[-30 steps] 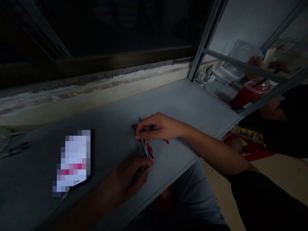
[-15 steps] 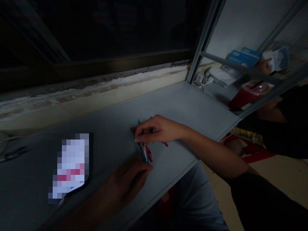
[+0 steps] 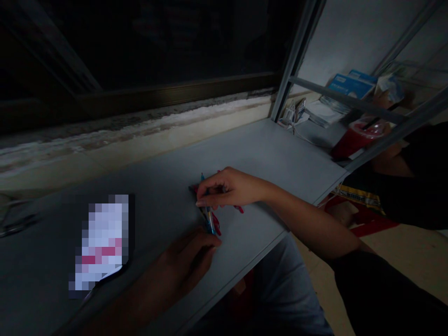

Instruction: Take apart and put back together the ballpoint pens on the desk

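Note:
Several blue and red pens lie crossed in a small pile on the grey desk [image 3: 238,144]. My right hand [image 3: 229,189] reaches over the pile, thumb and fingertips closed on a blue pen [image 3: 210,224]; part of the pile is hidden beneath the hand. Beside the blue pen's near end lies a red pen [image 3: 216,223], and another red tip [image 3: 239,209] pokes out under my right wrist. My left hand [image 3: 192,252] rests on the desk just below the pens, fingers loosely bent, with a small gap between thumb and forefinger and nothing visible in it.
On the left lies a phone [image 3: 101,242] with a lit, pixelated screen, and a dark cable [image 3: 17,224] beyond it. A metal frame [image 3: 283,93] divides off the neighbouring desk area, where a red drink cup [image 3: 357,140], blue boxes [image 3: 350,86] and another person's arm [image 3: 388,158] show.
Both my hands hold nearly the same pose over the pens. At the neighbouring desk, the other person's blue and white sheet or packet has shifted left and tilted.

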A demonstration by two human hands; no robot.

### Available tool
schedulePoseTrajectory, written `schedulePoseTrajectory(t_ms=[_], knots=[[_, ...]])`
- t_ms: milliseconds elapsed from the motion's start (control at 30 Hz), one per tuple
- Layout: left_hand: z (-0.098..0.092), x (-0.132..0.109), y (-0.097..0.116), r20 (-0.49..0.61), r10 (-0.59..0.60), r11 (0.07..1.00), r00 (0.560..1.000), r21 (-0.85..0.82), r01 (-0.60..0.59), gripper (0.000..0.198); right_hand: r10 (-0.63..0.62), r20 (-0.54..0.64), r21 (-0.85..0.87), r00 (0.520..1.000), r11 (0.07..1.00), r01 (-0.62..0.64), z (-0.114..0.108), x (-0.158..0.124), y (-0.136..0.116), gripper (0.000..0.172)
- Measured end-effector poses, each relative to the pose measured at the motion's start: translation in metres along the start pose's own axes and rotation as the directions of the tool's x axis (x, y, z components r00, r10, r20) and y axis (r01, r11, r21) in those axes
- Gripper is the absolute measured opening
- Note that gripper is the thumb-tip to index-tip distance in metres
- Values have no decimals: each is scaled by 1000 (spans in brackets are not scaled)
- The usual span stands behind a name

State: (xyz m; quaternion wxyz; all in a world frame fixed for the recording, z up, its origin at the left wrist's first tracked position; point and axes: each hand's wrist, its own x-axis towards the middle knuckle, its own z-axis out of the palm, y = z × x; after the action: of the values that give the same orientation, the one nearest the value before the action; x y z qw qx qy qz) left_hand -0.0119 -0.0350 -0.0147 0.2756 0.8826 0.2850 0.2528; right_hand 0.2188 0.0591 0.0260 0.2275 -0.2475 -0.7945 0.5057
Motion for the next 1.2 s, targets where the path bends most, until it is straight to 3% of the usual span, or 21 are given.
schedulePoseTrajectory(t_ms=[700, 900, 1033, 1200], knots=[[-1, 2, 3, -32, 25, 1000, 999, 7, -25, 18, -19, -41, -26, 999, 999, 18, 5, 3, 2, 34], [-1, 2, 3, -3, 11, 998, 1000, 57, -11, 38, -25, -198, -278, 980, 960, -32, -9, 1, 8, 26], [1, 2, 0, -30, -30, 995, 999, 98, 33, 29, 14, -121, -511, 993, 856, -74, -18, 0, 15, 17], [2, 5, -1, -52, -30, 986, 998, 164, 38, 25, 52, -118, -614, 992, 781, -114, -19, 0, 19, 15]])
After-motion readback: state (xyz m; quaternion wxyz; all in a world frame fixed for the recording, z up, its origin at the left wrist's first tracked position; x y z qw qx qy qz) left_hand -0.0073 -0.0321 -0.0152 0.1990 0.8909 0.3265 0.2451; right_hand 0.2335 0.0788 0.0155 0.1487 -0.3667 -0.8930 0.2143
